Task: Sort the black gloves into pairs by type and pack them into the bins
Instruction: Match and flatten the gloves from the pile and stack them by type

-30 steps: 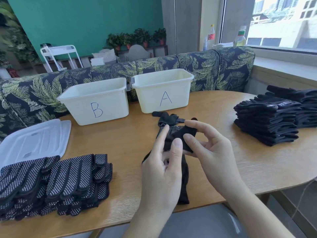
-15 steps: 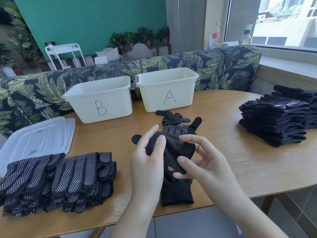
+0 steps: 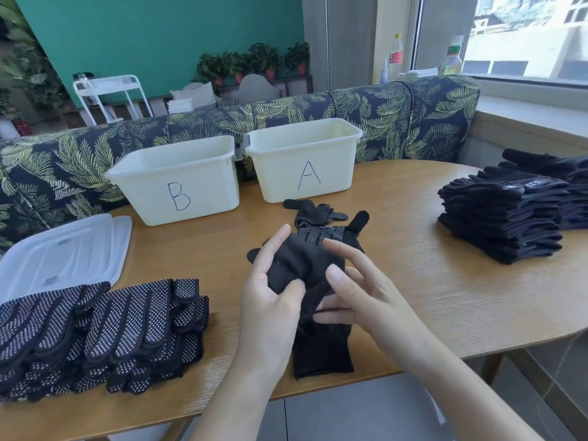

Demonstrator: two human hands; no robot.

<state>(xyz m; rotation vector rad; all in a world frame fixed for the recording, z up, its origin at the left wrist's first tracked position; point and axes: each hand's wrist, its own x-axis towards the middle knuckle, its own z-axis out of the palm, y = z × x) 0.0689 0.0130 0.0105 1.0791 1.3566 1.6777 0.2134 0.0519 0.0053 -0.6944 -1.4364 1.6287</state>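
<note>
Black fabric of a dotted glove pair (image 3: 313, 272) is pinched by the left hand (image 3: 270, 300) while the right hand (image 3: 359, 300), fingers loosely spread, folds it for bin A (image 3: 305, 160).

Wooden table (image 3: 413, 281), clear lids (image 3: 63, 253), leaf-print sofa (image 3: 397, 122), white rack (image 3: 108, 93), potted plants (image 3: 254, 63), windowsill bottles (image 3: 450, 57).
</note>
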